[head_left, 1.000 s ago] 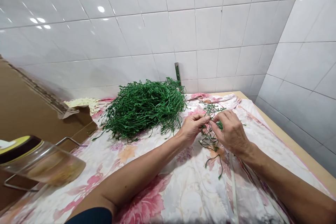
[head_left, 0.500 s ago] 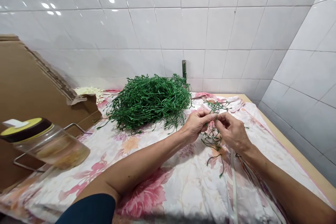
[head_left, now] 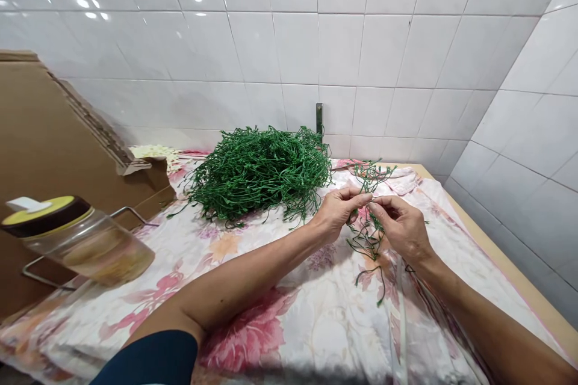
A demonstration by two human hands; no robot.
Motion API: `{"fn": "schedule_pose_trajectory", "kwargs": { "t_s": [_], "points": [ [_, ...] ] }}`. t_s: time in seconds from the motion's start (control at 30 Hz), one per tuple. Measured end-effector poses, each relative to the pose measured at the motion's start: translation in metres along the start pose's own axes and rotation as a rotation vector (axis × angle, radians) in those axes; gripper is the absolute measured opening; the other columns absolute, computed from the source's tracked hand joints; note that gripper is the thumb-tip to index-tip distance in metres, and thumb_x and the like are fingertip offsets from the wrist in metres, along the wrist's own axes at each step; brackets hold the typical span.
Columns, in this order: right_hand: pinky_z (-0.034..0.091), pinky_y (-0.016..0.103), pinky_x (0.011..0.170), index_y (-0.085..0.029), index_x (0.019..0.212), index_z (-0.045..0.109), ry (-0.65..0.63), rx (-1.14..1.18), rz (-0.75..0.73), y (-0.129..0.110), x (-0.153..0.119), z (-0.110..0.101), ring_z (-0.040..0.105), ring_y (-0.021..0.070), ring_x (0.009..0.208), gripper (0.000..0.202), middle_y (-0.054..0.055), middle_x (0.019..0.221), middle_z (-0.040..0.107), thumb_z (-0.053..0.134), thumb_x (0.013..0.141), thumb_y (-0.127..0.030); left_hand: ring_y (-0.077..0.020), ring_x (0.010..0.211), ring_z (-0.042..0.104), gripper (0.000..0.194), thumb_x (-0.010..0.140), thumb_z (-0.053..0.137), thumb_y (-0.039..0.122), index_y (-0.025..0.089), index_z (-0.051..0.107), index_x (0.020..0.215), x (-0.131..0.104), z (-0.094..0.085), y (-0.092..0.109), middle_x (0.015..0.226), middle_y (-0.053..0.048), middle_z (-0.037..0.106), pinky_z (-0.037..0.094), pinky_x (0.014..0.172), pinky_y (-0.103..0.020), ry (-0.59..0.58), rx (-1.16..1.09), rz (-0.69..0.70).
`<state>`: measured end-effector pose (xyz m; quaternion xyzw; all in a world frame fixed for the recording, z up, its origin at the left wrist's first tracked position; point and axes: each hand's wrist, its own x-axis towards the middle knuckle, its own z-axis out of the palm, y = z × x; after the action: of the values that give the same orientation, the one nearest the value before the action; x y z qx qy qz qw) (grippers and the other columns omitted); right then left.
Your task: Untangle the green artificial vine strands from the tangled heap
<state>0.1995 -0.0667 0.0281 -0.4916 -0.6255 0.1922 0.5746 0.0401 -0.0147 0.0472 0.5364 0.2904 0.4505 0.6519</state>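
My left hand (head_left: 341,212) is closed in a pinch, thumb and forefinger pressed together. Close against it, fingertips nearly touching, my right hand (head_left: 400,225) pinches too. Between them is a thin green artificial flower stem (head_left: 372,177), its branched tips standing up above the fingers; the exact point of grip is partly hidden. Under and in front of the hands, more loose green stems (head_left: 368,246) lie on the floral cloth (head_left: 334,319). To the left of my hands sits a big tangled heap of the same green stems (head_left: 266,174).
At far left a clear jar (head_left: 99,246) with a yellow-and-dark lid stands by a metal wire handle (head_left: 130,212). A cardboard box (head_left: 58,150) is behind it, with pale small pieces (head_left: 156,155) beyond. A pale strap (head_left: 401,319) lies near my right forearm. Tiled walls close the back and right.
The branched tips above my hands stand slightly higher. My right fingers have shifted a little, still pinching by the left fingertips. The view has tilted slightly.
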Motion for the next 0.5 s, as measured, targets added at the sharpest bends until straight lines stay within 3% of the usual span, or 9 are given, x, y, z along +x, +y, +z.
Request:
{"fn": "schedule_pose_trajectory", "kwargs": {
  "t_s": [0.23, 0.5],
  "points": [
    [0.047, 0.028, 0.059, -0.018, 0.085, 0.070, -0.011, -0.020, 0.031, 0.002, -0.001, 0.004, 0.056, 0.0145, 0.061, 0.029, 0.002, 0.073, 0.067, 0.067, 0.091, -0.047, -0.0044, 0.047, 0.043, 0.042, 0.065, 0.088, 0.047, 0.012, 0.066, 0.076, 0.002, -0.001, -0.006, 0.067, 0.002, 0.055, 0.028, 0.043, -0.021, 0.044, 0.061, -0.008],
    [0.048, 0.028, 0.064, -0.018, 0.087, 0.071, -0.003, -0.012, 0.071, 0.006, 0.002, 0.007, 0.059, 0.0160, 0.065, 0.027, 0.003, 0.077, 0.070, 0.067, 0.089, -0.045, -0.0050, 0.047, 0.045, 0.043, 0.064, 0.088, 0.049, 0.012, 0.067, 0.075, 0.003, -0.001, -0.011, 0.064, 0.003, 0.055, 0.030, 0.045, -0.021, 0.100, 0.076, -0.027]
  ]
}}
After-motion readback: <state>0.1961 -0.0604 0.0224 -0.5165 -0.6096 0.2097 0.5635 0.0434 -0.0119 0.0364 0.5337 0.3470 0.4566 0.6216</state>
